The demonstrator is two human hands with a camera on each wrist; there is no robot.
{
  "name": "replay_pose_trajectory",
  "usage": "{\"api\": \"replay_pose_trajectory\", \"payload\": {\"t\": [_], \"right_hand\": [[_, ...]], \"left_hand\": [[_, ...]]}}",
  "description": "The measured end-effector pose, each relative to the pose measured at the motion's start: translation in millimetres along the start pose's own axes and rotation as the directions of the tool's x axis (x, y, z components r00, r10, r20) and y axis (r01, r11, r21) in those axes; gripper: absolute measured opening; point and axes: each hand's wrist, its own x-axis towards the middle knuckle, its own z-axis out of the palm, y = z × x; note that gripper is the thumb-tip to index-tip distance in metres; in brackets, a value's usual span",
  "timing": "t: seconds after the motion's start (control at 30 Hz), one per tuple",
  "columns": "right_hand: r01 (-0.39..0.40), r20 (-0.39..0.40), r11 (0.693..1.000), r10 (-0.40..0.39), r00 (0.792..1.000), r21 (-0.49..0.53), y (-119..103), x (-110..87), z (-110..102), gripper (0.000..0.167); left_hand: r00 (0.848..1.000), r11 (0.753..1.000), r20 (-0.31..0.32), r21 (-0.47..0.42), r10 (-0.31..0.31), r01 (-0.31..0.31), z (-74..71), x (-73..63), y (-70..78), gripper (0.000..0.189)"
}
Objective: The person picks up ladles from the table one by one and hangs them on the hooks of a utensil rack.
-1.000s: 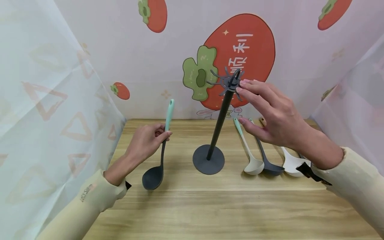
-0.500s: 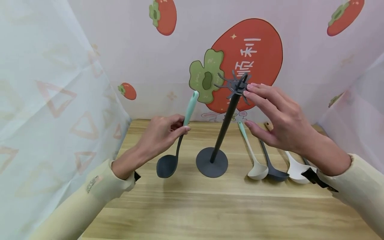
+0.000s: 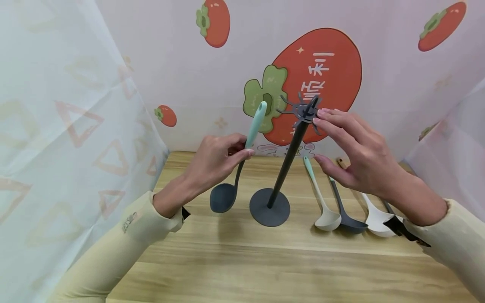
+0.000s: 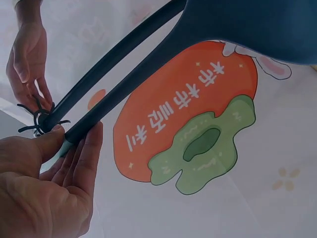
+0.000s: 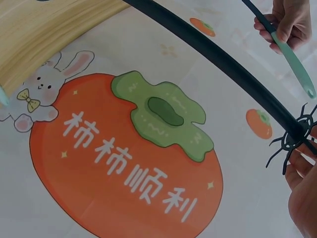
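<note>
My left hand [image 3: 217,162] pinches a dark ladle [image 3: 222,198] between thumb and fingers, just where its mint-green handle [image 3: 257,122] meets the dark shaft. The bowl hangs low on the left, above the table, and the handle's top leans right. Beside it stands a dark utensil stand [image 3: 289,162] with a round base [image 3: 270,207] and a ring of hooks [image 3: 303,111] on top. No utensil hangs from the hooks. At the right side of that ring, my right hand [image 3: 360,153] touches the hooks with extended fingertips, thumb held apart. The left wrist view shows the ladle's shaft [image 4: 124,94] close up.
Right of the stand, several ladles lie on the wooden table [image 3: 265,269]: a cream one [image 3: 328,219] with a mint handle tip, a dark one [image 3: 352,225] and a white one [image 3: 379,221]. A printed cloth [image 3: 212,84] rises behind, with pale sheeting [image 3: 75,126] at the left.
My left hand has lifted the ladle and carried it right, toward the stand's hooks. The right hand keeps its place at the hook ring while the head view shifts slightly.
</note>
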Motion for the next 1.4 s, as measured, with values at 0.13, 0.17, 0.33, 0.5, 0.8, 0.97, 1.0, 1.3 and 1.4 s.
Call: {"api": "replay_pose_trajectory", "payload": {"t": [0.13, 0.17, 0.33, 0.5, 0.8, 0.97, 1.0, 1.3, 1.4], "right_hand": [[-0.003, 0.0, 1.0, 0.003, 1.0, -0.006, 0, -0.6, 1, 0.06], [-0.003, 0.0, 1.0, 0.003, 1.0, -0.008, 0, -0.4, 1, 0.06], [-0.006, 0.002, 1.0, 0.006, 1.0, -0.001, 0, 0.8, 2, 0.06], [-0.012, 0.006, 1.0, 0.012, 1.0, 0.009, 0, 1.6, 2, 0.06], [-0.016, -0.001, 1.0, 0.016, 1.0, 0.006, 0, 1.8, 3, 0.06], [-0.012, -0.006, 1.0, 0.012, 1.0, 0.011, 0, 2.8, 5, 0.06], [-0.012, -0.009, 1.0, 0.012, 1.0, 0.012, 0, 2.8, 5, 0.06], [-0.006, -0.021, 1.0, 0.007, 1.0, 0.024, 0, 3.3, 7, 0.059], [-0.007, -0.021, 1.0, 0.007, 1.0, 0.026, 0, 3.4, 7, 0.059]], "left_hand": [[1.0, 1.0, -0.001, -0.011, 0.005, -0.005, 1.5, 4.1, 1.3, 0.017], [1.0, 1.0, -0.001, -0.013, 0.008, -0.008, 2.0, 5.1, 1.6, 0.017], [0.999, 0.999, -0.008, -0.022, 0.034, -0.034, 5.4, 8.6, 2.5, 0.017], [0.999, 0.999, -0.005, -0.021, 0.05, -0.05, 7.5, 10.8, 3.7, 0.018], [0.997, 0.997, 0.019, -0.017, 0.073, -0.073, 11.0, 13.1, 1.3, 0.016], [0.996, 0.996, 0.025, -0.014, 0.09, -0.09, 14.5, 13.8, -1.3, 0.015], [0.995, 0.996, 0.029, -0.015, 0.091, -0.09, 15.5, 13.9, -1.6, 0.016], [0.995, 0.995, 0.044, -0.025, 0.093, -0.092, 21.7, 13.9, -1.7, 0.016], [0.994, 0.995, 0.044, -0.036, 0.095, -0.094, 23.6, 14.4, -2.3, 0.017]]}}
